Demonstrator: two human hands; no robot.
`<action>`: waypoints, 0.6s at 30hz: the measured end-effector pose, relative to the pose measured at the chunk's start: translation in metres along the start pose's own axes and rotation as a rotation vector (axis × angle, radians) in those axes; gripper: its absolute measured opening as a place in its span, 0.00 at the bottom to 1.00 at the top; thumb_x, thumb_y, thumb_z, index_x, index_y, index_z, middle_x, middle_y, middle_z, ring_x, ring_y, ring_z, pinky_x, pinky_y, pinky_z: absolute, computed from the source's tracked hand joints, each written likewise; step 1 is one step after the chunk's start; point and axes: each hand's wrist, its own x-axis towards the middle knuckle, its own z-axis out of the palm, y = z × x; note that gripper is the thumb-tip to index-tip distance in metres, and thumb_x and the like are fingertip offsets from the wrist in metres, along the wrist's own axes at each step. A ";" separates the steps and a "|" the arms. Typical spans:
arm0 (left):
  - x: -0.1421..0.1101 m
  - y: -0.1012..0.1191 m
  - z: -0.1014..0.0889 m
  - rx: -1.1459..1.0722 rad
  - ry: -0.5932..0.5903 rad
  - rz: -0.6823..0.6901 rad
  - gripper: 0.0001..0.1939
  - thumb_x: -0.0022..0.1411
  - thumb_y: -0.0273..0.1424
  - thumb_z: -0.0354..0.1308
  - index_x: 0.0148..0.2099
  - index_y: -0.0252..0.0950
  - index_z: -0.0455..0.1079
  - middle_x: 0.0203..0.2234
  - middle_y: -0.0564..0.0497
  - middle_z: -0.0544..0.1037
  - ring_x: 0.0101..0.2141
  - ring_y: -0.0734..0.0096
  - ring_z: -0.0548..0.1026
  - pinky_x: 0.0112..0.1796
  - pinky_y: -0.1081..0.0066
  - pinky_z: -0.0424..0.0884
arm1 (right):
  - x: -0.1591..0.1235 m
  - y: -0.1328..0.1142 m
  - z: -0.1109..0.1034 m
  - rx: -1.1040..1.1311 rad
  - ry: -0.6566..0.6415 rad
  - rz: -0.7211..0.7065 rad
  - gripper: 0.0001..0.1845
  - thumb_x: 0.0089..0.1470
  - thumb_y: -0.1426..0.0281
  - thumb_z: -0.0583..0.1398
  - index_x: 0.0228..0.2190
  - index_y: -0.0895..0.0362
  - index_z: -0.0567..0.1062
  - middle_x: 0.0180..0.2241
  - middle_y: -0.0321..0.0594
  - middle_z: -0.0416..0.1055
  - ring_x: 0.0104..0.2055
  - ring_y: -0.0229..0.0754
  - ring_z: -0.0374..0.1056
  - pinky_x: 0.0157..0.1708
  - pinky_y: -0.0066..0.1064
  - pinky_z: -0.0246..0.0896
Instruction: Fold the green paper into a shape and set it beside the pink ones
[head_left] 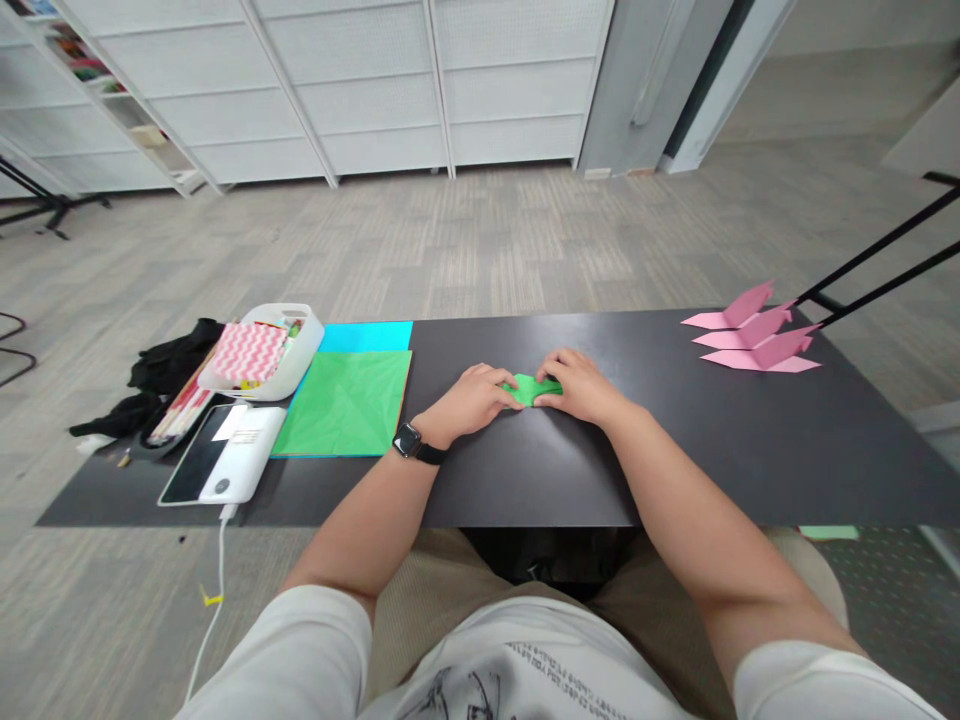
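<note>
**Green folded piece (529, 389) held well inside the edges of a dark table (712, 440)**

A carpeted floor (465, 250) is spread beyond the table's far edge, and it is bounded at the far side by white cabinets (360, 90). Nearly the full width of the view is taken up by the smooth tabletop. Broad stretches of it are shown to the right of the right hand (577, 382) and along the near edge; at the far right edge, three pink folded shapes (750, 332) are lined up. Movement is more hemmed in at left, where a green sheet (345, 400), a blue sheet (367, 336), a white basket (304, 350) and a cabled white device (244, 445) are set. At mid-table, the green folded piece is pinched by the fingertips of the left hand (480, 400) and the right; its outline, partly covered, cannot be told for certain.
</note>
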 end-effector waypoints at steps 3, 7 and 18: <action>-0.002 0.001 -0.001 0.006 -0.012 -0.021 0.19 0.75 0.25 0.57 0.53 0.54 0.86 0.57 0.51 0.80 0.56 0.61 0.75 0.67 0.48 0.63 | -0.001 0.005 -0.001 0.013 0.005 -0.004 0.21 0.53 0.60 0.76 0.47 0.47 0.80 0.54 0.44 0.72 0.58 0.56 0.69 0.60 0.51 0.65; -0.006 0.003 -0.005 0.016 -0.011 -0.053 0.19 0.75 0.26 0.59 0.53 0.56 0.85 0.60 0.51 0.78 0.59 0.59 0.72 0.71 0.39 0.55 | -0.001 0.007 -0.001 0.047 0.002 -0.075 0.26 0.54 0.63 0.75 0.54 0.44 0.80 0.58 0.45 0.71 0.63 0.57 0.67 0.66 0.53 0.62; -0.014 0.003 -0.021 -0.007 -0.091 -0.134 0.20 0.73 0.26 0.62 0.53 0.59 0.85 0.70 0.52 0.71 0.68 0.51 0.67 0.71 0.25 0.47 | -0.001 0.015 0.007 0.029 -0.024 -0.052 0.24 0.57 0.60 0.73 0.56 0.40 0.83 0.65 0.46 0.67 0.70 0.61 0.63 0.72 0.66 0.51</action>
